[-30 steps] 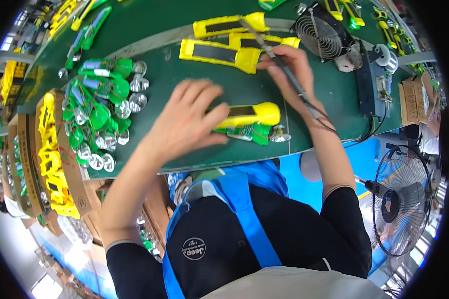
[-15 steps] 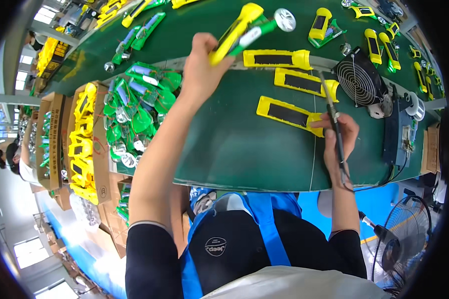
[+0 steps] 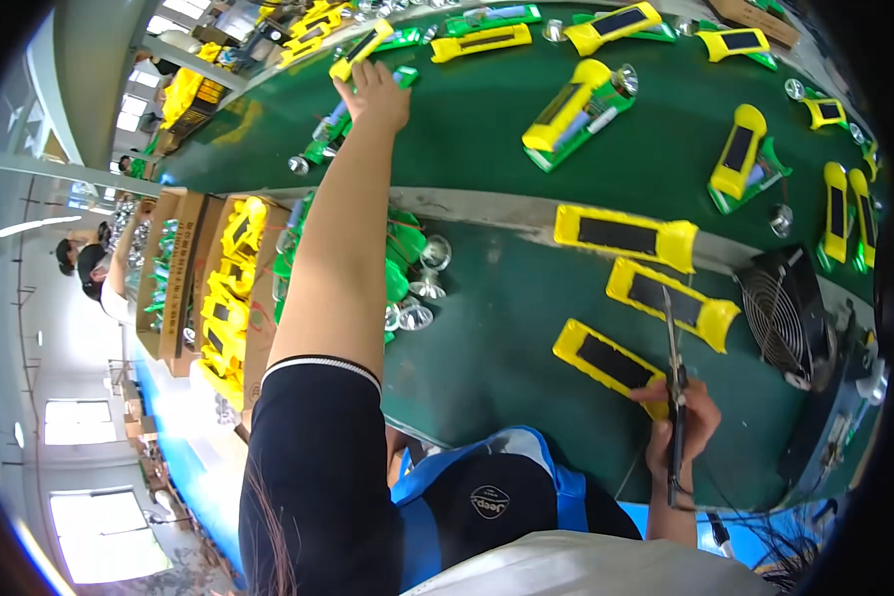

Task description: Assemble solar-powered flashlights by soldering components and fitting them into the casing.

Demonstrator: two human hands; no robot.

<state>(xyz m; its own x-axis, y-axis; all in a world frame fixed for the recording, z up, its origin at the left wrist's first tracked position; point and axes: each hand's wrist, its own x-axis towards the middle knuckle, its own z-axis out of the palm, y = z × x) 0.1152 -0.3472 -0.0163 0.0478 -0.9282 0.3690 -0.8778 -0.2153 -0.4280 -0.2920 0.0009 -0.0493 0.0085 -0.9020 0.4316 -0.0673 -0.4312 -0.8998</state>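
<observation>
Reaching far across the green conveyor belt (image 3: 467, 124), the left hand (image 3: 377, 97) has its fingers spread at the near end of a yellow plastic housing with a dark inset panel (image 3: 364, 48); contact likely, can't tell for sure. Change: half a second ago this hand carried a yellow-and-green torch assembly with a silver reflector; a matching one (image 3: 566, 117) now lies on the belt, right of the hand and well apart from it. Probably the same piece, so that unit looks handed off and the left hand freed for another.

Right hand (image 3: 695, 422), near right, fingers curled around a slim dark-handled soldering iron (image 3: 676, 402), fingertips also at the right end of the nearest open yellow housing (image 3: 601, 358); pinch there unclear. Two more such housings (image 3: 616, 234) lie just beyond on the green worktable (image 3: 467, 328). Clustered green parts with reflectors (image 3: 404, 240) sit left, partly behind the left forearm.
</observation>
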